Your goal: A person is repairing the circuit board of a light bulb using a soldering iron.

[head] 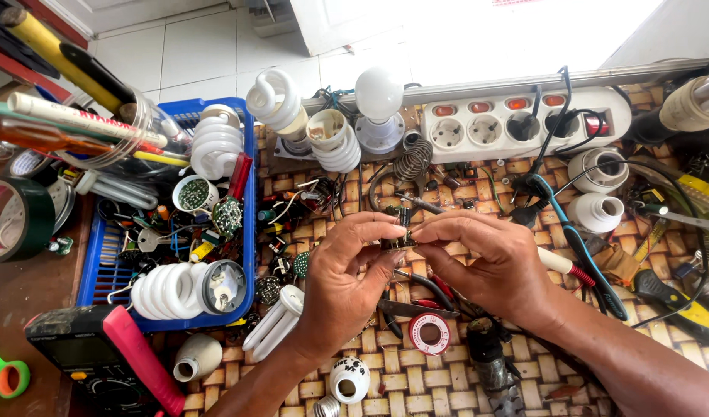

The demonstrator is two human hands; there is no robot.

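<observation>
Together, both hands (416,266) pinching small component (401,235) above crowded table (447,378)

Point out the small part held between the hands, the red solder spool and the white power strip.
small part (401,232), head view, its dark middle.
red solder spool (429,333), head view, its rim.
white power strip (493,131), head view, its face.

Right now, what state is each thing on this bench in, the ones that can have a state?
Left hand: pinching a small dark part.
Right hand: pinching the same part.
Power strip: two plugs in, switches glowing.
Blue basket: full of lamp parts.
Round bulb: upright, unlit.
Solder spool: lying flat.
Multimeter: lying flat, screen hidden.
</observation>
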